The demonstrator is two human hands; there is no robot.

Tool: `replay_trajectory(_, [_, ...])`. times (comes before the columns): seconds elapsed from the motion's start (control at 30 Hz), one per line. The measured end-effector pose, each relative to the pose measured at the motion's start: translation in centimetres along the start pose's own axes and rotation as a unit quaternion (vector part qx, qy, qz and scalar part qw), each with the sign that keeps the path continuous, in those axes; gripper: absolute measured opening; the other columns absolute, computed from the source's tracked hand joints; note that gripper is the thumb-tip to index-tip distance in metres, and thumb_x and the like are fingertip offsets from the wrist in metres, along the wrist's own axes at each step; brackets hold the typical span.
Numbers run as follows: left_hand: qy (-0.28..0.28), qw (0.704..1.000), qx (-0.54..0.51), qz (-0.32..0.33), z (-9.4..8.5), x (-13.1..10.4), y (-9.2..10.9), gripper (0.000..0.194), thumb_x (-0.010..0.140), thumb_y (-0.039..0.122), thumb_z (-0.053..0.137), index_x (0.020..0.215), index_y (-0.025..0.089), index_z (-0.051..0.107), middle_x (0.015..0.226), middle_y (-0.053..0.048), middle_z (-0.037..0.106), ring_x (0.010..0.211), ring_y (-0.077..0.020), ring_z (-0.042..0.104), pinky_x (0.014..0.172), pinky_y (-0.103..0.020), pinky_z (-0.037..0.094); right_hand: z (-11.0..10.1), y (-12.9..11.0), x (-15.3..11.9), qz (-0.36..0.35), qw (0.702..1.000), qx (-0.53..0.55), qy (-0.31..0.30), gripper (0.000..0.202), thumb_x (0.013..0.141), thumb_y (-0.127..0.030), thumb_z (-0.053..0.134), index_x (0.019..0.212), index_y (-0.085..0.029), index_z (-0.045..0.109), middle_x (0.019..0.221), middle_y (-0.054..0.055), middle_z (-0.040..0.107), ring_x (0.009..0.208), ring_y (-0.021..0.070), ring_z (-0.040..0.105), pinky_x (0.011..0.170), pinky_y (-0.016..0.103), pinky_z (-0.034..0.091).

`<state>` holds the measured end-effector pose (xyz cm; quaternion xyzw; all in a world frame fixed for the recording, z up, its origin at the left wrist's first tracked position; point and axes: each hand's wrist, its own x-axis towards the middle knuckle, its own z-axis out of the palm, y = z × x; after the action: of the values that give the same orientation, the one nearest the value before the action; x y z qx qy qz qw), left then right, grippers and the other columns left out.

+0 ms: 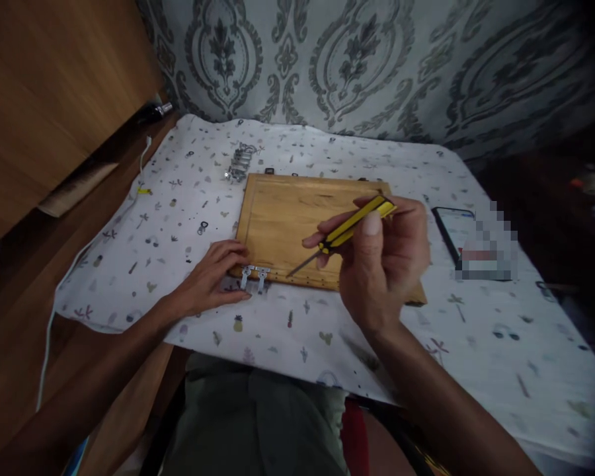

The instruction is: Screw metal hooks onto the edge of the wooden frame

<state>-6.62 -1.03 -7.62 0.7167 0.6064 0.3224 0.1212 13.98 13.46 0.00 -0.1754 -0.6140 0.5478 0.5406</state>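
Note:
A wooden board (287,215) lies flat on a patterned white cloth. Two small metal hinges (254,277) sit side by side at its near left edge. My left hand (213,274) rests at that corner, fingers apart, with fingertips beside the hinges and on the board's edge. In my right hand (384,251), above the board's right half, is a yellow and black screwdriver (354,226). Its thin shaft slants down to the left, the tip near the board's front edge, where a row of small dark holes shows.
Several metal hinges (240,160) lie in a pile behind the board's left corner. A phone (459,231), partly pixelated, is on the cloth (476,344) to the right. A white cable (54,294) hangs at the left edge, near a wooden cabinet (59,86). Patterned wallpaper (287,59) is behind.

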Motion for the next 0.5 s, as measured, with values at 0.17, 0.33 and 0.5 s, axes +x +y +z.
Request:
replay_trajectory(0.17, [0.003, 1.0, -0.006, -0.007, 0.0, 0.0, 0.0, 0.048, 0.092, 0.056, 0.07, 0.126, 0.025, 0.057, 0.142, -0.014, 0.054, 0.139, -0.034, 0.045, 0.116, -0.057, 0.041, 3.0, 1.7, -0.5, -0.031, 0.999, 0.0, -0.042, 0.027, 0.101, -0.053, 0.058, 0.108, -0.03, 0.047, 0.086, -0.002, 0.069, 0.075, 0.0167, 0.076, 0.05, 0.025, 0.056])
replay_trajectory(0.33, [0.004, 1.0, -0.01, -0.021, 0.0, 0.1, 0.0, 0.053, 0.09, 0.056, 0.073, 0.13, 0.025, 0.059, 0.144, -0.015, 0.053, 0.14, -0.0347, 0.045, 0.116, -0.056, 0.04, 3.8, 3.2, -1.5, -0.044, 0.995, -0.018, -0.088, 0.023, 0.103, -0.049, 0.055, 0.115, -0.031, 0.047, 0.089, -0.002, 0.07, 0.078, 0.0152, 0.076, 0.058, 0.026, 0.062])
replay_trajectory(0.5, [0.018, 0.999, -0.018, -0.022, 0.3, 0.1, -0.1, 0.053, 0.088, 0.058, 0.075, 0.127, 0.025, 0.061, 0.144, -0.013, 0.055, 0.139, -0.0356, 0.045, 0.116, -0.057, 0.041, 4.3, 4.0, -1.6, -0.032, 0.992, -0.024, -0.121, 0.025, 0.104, -0.05, 0.053, 0.117, -0.03, 0.045, 0.088, -0.003, 0.068, 0.079, 0.0143, 0.075, 0.061, 0.025, 0.063])
